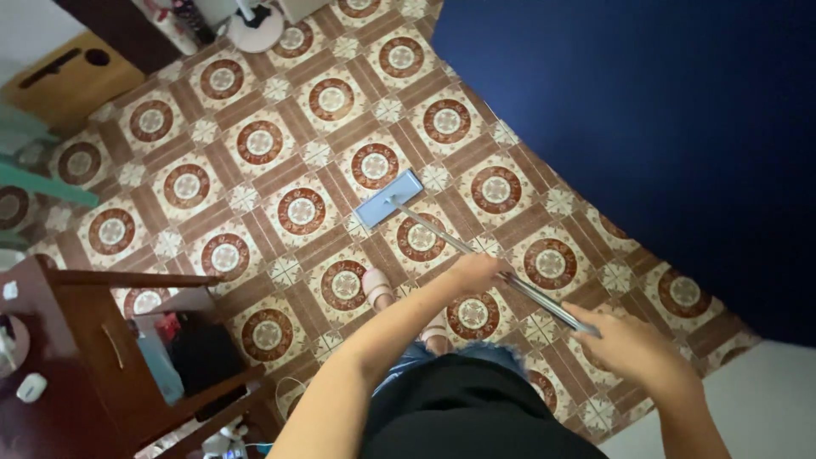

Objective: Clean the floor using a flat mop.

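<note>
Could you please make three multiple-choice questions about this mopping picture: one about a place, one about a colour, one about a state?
1. Where does the mop head lie?
A. on the patterned tiled floor
B. on the wooden desk
C. against the blue wall

2. What colour is the mop head?
A. red
B. light blue
C. black

3. How is the mop handle held?
A. by nobody
B. by one hand
C. by both hands

Answers: 1 A, it lies flat on the floor. 2 B, the pad looks pale blue. 3 C, the left hand and right hand both grip it.
</note>
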